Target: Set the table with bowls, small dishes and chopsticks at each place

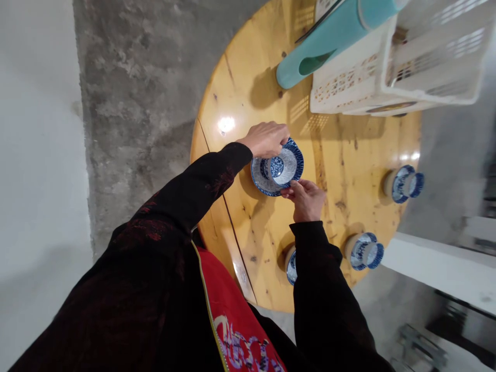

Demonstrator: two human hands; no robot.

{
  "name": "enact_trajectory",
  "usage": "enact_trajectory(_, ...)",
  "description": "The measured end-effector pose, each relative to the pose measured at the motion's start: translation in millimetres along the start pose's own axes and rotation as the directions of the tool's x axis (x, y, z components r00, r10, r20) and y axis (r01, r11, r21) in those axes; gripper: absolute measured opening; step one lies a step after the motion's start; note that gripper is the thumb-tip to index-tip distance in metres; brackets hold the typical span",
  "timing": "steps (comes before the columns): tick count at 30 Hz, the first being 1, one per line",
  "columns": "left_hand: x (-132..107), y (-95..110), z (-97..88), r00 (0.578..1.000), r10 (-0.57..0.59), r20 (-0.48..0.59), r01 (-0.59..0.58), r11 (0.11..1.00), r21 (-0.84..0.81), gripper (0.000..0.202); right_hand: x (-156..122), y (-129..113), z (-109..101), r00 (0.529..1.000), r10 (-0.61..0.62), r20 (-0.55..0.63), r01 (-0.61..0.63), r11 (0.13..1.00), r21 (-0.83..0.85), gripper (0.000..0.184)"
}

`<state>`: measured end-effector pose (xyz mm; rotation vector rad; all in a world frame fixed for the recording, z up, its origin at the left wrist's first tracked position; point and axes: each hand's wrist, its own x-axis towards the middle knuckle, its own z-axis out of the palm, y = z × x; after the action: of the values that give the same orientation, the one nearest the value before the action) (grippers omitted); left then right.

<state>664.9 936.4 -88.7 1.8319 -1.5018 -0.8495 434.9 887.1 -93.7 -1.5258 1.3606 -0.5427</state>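
Head camera looks steeply down on a round wooden worktop [349,155] with a seam running across it. The left hand [267,139] reaches in from a dark sleeve, and its grip is closed over the far rim of a blue-and-white bowl [277,168]. The right hand [306,199] meets the bowl from the near side, its grip pinched together on the near rim. The bowl is tilted between the two hands, near the middle of the worktop, with its patterned inside showing. I cannot tell whether it rests on the wood or is lifted off it.

Three more blue-and-white bowls are nearer the worktop's edge: one at the right [405,183], one lower down [364,250], and one partly hidden behind the right sleeve [291,266]. At the far side is a white plastic basket [387,77], and a teal tube [321,44] leans across its corner. A red apron [232,310] shows at the person's front.
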Motion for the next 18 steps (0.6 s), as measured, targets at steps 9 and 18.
enact_trajectory(9,1.2,-0.3,-0.3,1.000,0.001,-0.006,-0.001,1.000,0.006,0.042,-1.4,-0.8,0.6,1.000,0.003,0.013,-0.003,1.000,-0.004,0.024)
enact_trajectory(18,-5.8,1.8,-4.9,1.000,-0.012,-0.008,0.013,1.000,0.013,0.037,-3.4,-2.9,2.4,1.000,0.030,0.001,-0.030,1.000,0.005,0.022)
